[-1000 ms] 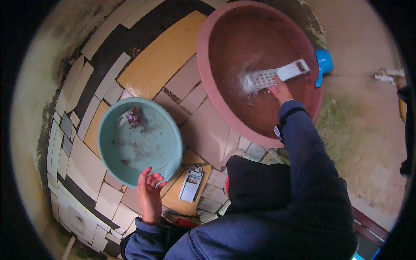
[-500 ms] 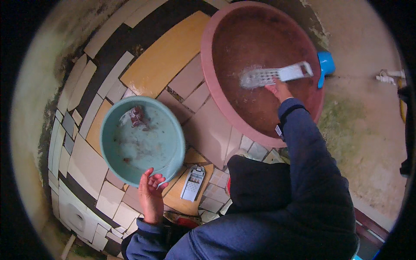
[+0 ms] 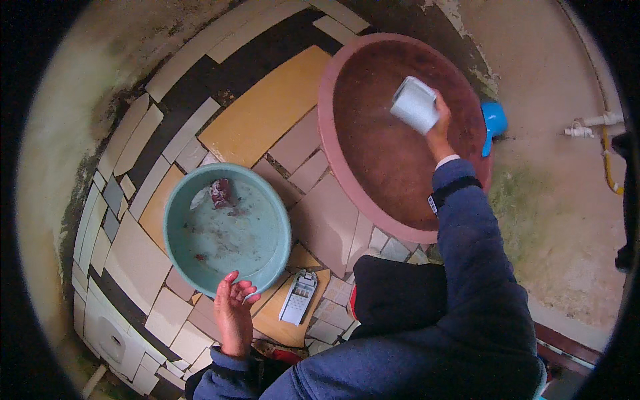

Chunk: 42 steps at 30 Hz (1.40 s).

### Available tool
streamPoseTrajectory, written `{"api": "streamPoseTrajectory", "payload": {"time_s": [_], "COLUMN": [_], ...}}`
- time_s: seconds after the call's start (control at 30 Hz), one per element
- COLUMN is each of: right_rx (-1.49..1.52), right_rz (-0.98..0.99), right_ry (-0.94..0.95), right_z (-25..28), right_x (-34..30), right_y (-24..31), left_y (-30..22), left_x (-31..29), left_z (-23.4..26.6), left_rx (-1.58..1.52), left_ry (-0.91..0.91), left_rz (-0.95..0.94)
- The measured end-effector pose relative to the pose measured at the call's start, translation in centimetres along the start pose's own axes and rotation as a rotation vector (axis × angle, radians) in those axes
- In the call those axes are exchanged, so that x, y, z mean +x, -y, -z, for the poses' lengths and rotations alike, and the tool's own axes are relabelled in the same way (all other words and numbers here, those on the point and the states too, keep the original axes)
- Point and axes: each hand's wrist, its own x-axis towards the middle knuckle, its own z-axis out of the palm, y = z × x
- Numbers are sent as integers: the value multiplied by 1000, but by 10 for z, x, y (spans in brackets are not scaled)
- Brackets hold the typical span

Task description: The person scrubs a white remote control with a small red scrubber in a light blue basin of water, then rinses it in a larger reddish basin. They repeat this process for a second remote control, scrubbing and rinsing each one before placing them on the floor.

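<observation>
My right hand (image 3: 438, 128) grips a white grater (image 3: 415, 105), held above the large pink tub (image 3: 325, 113). The grater is slightly blurred and seen nearly end-on, with a pale, box-like outline. Brownish-red shows inside the tub. My left hand (image 3: 233, 313) is held palm up by the near rim of a teal basin (image 3: 285, 233), its fingers loosely curled, apart and holding nothing. A dark red and white crumpled lump (image 3: 221, 193) lies in the basin among small dark scraps. On the floor between basin and tub rests a grey-white slicer with a perforated panel (image 3: 298, 300).
A blue dipper (image 3: 494, 123) hangs on the tub's right rim. Uneven patchwork tiles (image 3: 263, 107) cover the floor. At the right wall is a white pipe fitting (image 3: 580, 132) with a yellow hose (image 3: 608, 167). A white ceramic fixture (image 3: 115, 341) lies lower left.
My right hand has raised the grater and turned it from lengthwise to nearly end-on. The view has shifted a little; my left hand keeps its pose.
</observation>
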Motion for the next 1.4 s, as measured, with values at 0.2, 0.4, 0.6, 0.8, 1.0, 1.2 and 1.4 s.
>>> {"api": "streamPoseTrajectory", "payload": {"time_s": [0.2, 0.4, 0.6, 0.8, 1.0, 1.2, 1.4], "right_rx": [-293, -146, -29, 208, 501, 606, 449], "right_rz": [637, 846, 1037, 1203, 1356, 1448, 1454], "right_ry": [138, 227, 353, 513, 898, 1140, 1081], "right_z": [-19, -38, -60, -95, -134, -161, -172], "right_x": [-11, -24, -45, -84, -156, -221, -232], "right_y": [59, 132, 192, 248, 299, 311, 299], "left_y": [-5, -7, -11, -19, -29, -37, -30], "left_x": [-9, -15, -21, -31, -40, -42, -42], "left_z": [2, 0, 2, 11, 20, 44, 62], "left_rx": [-13, 7, -16, -14, -55, -342, -394], "left_ry": [15, 47, 106, 151, 210, 196, 90], "left_rz": [-16, -42, -87, -110, -202, -238, -255]}}
